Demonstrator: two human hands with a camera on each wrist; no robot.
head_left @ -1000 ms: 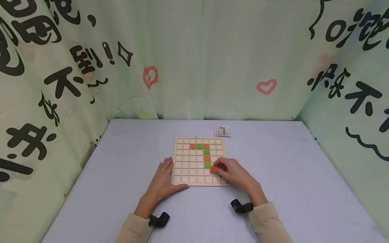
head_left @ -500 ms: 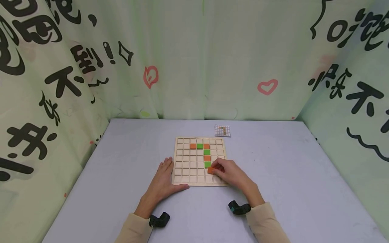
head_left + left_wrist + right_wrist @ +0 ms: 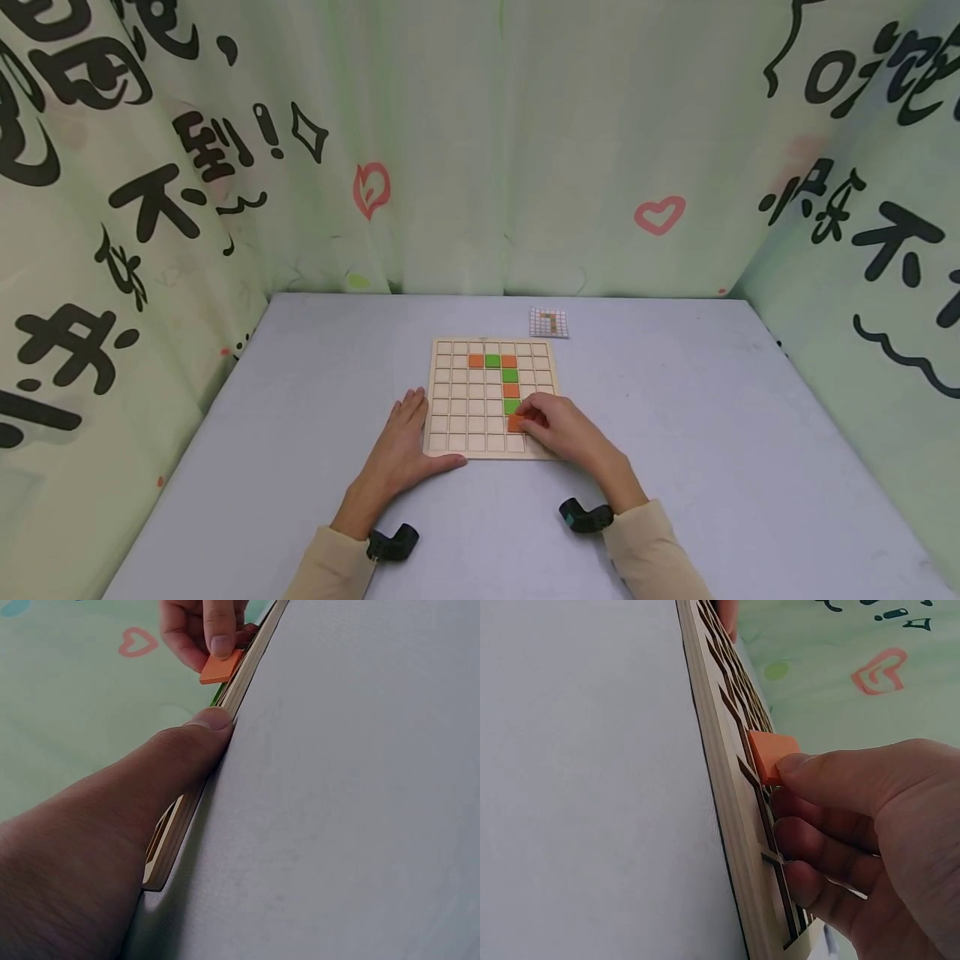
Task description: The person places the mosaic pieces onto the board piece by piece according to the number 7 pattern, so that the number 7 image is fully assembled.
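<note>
A wooden grid board [image 3: 457, 423] lies flat on the table, with several orange and green square tiles set in its cells. They form a short row near the top and a column going down from it. My right hand [image 3: 558, 427] pinches an orange tile [image 3: 772, 756] between thumb and fingers, just below the lowest green tile [image 3: 512, 406]. In the right wrist view the tile is tilted over the cells. My left hand [image 3: 401, 446] rests against the board's lower left corner, fingers straight along the left side, thumb [image 3: 202, 727] on the front edge.
A small card [image 3: 549, 322] printed with a coloured grid pattern lies behind the board. The white table [image 3: 330, 350] ends at a printed curtain [image 3: 570, 150] at the back and sides. Each wrist wears a black camera.
My right hand has moved slightly left with the orange tile, bringing it from the right of the column to beneath the lowest green tile. The left hand has stayed put.
</note>
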